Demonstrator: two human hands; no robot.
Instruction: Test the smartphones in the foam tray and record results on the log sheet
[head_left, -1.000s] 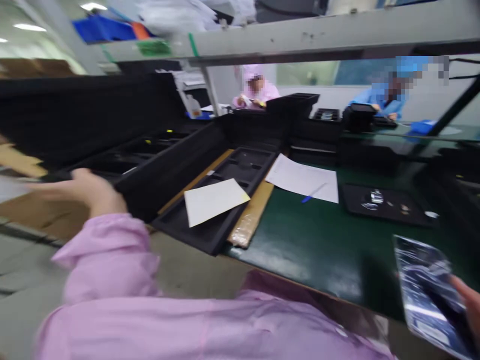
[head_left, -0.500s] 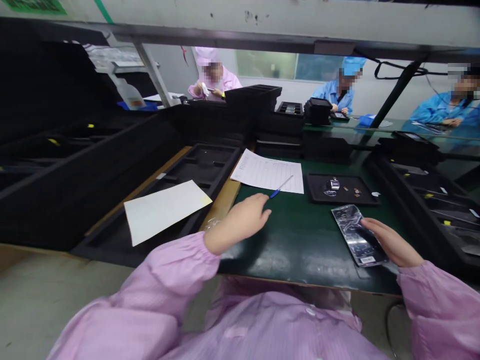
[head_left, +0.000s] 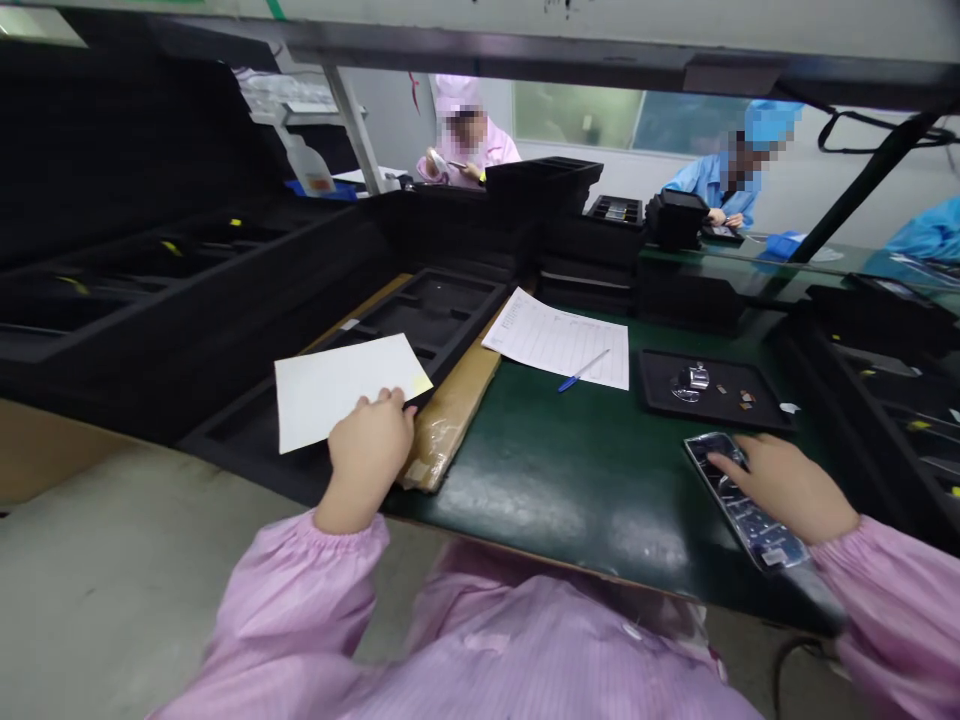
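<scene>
My left hand point(head_left: 369, 445) reaches over the black tray at left, its curled fingers on the lower edge of a white sheet of card point(head_left: 337, 385) with a yellowish corner. The thumb lies by the sheet's right end; what is under the fingers is hidden. At the right, my right hand point(head_left: 795, 485) grips a dark, glossy phone-sized panel point(head_left: 746, 515) in clear film, thumb across its face. The panel is tilted near the table's front edge. Beyond it, a small black tray point(head_left: 660, 402) carries a shiny metallic piece point(head_left: 697, 377) and several tiny parts.
A printed form point(head_left: 555, 335) lies mid-table with a blue pen point(head_left: 583, 370) on it. The long black tray point(head_left: 450, 295) rests beside a film-wrapped cardboard strip point(head_left: 450, 415). Black bins flank both sides. Co-workers point(head_left: 495, 145) sit beyond stacked trays point(head_left: 544, 180), and a shelf beam crosses above.
My left hand has moved left from beside the pen onto the white card. My right hand has shifted over the panel, which it still holds. The view has turned slightly.
</scene>
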